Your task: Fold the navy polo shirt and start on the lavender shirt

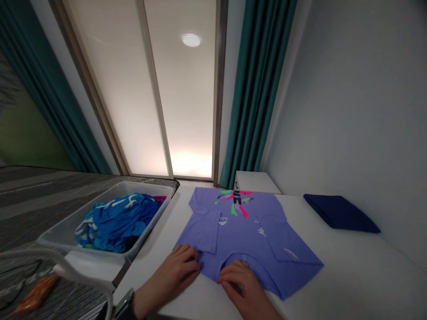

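A purple shirt point(243, 235) lies spread on the white table, its sleeves folded inward over the body and its neckline toward me. Pink, green and black print shows near its far edge. My left hand point(183, 266) is at the shirt's near left edge, its fingers curled on the fabric. At the neckline, my right hand point(240, 280) has its fingers bent, with thumb and fingertips around the collar edge. A dark watch is on my left wrist.
A translucent bin point(53, 240) of blue clothes point(120, 222) sits left of the table point(347, 275). A folded navy cloth point(340, 213) lies at the right near the wall. A white cabinet point(256, 181) stands behind the table. A pale curved tube point(80, 275) crosses the lower left.
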`<state>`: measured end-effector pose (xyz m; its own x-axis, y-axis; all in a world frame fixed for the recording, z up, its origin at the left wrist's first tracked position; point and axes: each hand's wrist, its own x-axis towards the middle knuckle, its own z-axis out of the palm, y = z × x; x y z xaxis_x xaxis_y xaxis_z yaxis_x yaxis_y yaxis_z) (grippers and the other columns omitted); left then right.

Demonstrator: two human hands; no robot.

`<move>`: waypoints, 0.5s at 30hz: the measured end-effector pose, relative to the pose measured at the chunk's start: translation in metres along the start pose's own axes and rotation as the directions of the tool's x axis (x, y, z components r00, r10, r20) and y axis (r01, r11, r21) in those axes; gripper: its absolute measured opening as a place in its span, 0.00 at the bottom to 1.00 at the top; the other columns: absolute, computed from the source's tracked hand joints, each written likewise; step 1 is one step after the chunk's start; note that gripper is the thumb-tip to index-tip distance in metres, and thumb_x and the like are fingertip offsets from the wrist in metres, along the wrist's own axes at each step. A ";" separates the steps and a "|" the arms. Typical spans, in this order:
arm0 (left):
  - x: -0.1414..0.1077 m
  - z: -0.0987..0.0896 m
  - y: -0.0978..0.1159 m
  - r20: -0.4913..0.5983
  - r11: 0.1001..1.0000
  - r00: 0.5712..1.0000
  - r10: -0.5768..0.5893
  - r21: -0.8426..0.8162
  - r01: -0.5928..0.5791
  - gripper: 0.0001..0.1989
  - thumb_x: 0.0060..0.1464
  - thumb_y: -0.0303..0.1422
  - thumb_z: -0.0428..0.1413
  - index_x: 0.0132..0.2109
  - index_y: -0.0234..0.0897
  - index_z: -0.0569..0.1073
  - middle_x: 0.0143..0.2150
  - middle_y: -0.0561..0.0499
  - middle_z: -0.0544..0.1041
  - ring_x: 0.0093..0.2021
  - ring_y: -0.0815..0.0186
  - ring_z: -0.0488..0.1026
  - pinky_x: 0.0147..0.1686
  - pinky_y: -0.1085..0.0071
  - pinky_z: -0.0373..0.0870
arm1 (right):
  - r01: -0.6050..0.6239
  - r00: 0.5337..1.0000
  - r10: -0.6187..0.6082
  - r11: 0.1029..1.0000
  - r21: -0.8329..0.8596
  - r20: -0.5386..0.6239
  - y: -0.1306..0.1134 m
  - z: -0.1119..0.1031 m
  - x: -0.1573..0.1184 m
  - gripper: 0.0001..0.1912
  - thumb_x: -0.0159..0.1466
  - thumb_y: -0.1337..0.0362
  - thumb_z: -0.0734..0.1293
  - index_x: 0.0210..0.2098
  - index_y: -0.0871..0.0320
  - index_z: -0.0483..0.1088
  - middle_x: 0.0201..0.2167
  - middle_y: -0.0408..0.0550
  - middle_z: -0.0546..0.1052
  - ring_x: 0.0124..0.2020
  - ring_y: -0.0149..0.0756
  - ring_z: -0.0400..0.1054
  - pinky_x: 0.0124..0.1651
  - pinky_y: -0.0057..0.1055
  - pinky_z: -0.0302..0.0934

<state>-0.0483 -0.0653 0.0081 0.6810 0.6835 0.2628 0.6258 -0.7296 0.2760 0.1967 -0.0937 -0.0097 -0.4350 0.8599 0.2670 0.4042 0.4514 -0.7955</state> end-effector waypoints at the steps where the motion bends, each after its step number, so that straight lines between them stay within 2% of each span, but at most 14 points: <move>1: 0.000 -0.002 0.000 0.012 1.000 1.000 0.007 -0.015 -0.006 0.06 0.61 0.25 0.53 0.36 0.40 0.72 0.42 0.52 0.73 0.43 0.64 0.68 0.44 0.67 0.62 | -0.008 1.000 0.008 1.000 0.011 -0.010 0.000 0.000 0.000 0.09 0.65 0.69 0.64 0.35 0.53 0.76 0.35 0.43 0.79 0.41 0.36 0.70 0.55 0.40 0.54; 4: 0.000 -0.006 0.002 0.035 0.999 0.999 0.022 -0.041 -0.021 0.07 0.61 0.25 0.53 0.36 0.40 0.72 0.42 0.52 0.74 0.44 0.64 0.68 0.46 0.67 0.63 | -0.038 0.999 0.038 0.999 -0.012 -0.008 -0.002 0.000 0.001 0.09 0.65 0.69 0.64 0.33 0.54 0.75 0.34 0.43 0.79 0.40 0.36 0.70 0.52 0.38 0.55; 8: -0.002 -0.008 0.004 0.023 0.999 0.999 0.029 -0.031 -0.028 0.07 0.60 0.24 0.51 0.39 0.41 0.72 0.43 0.51 0.76 0.45 0.63 0.70 0.47 0.65 0.65 | -0.048 0.998 0.054 0.989 -0.138 0.036 -0.006 0.002 0.001 0.08 0.64 0.70 0.65 0.31 0.55 0.74 0.33 0.42 0.77 0.40 0.36 0.69 0.53 0.39 0.54; 11: -0.005 -0.009 0.007 0.026 1.000 0.999 0.021 0.019 -0.021 0.14 0.59 0.24 0.50 0.50 0.42 0.72 0.44 0.50 0.77 0.48 0.61 0.71 0.52 0.60 0.65 | -0.041 0.998 0.053 0.971 -0.235 0.044 -0.006 0.004 0.000 0.07 0.61 0.73 0.66 0.30 0.56 0.72 0.32 0.42 0.76 0.40 0.36 0.68 0.53 0.39 0.54; 13: -0.008 -0.009 0.010 0.048 0.998 0.998 0.034 0.059 -0.037 0.21 0.59 0.25 0.50 0.59 0.42 0.67 0.51 0.48 0.76 0.53 0.59 0.70 0.57 0.57 0.64 | -0.035 0.998 0.048 0.962 -0.272 0.041 -0.006 0.005 0.000 0.07 0.59 0.74 0.67 0.29 0.56 0.71 0.32 0.42 0.75 0.40 0.35 0.68 0.52 0.38 0.54; 15: -0.011 -0.009 0.014 0.077 0.994 0.995 0.066 0.078 -0.072 0.27 0.60 0.27 0.52 0.65 0.43 0.60 0.61 0.47 0.70 0.60 0.57 0.66 0.61 0.56 0.62 | -0.021 0.999 0.035 0.957 -0.291 0.040 -0.005 0.005 -0.001 0.07 0.59 0.74 0.67 0.29 0.56 0.69 0.32 0.41 0.75 0.39 0.35 0.68 0.52 0.37 0.55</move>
<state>-0.0499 -0.0828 0.0174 0.7481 0.6300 0.2083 0.6030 -0.7765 0.1830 0.1912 -0.0977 -0.0088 -0.4528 0.8648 0.2173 0.6299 0.4827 -0.6085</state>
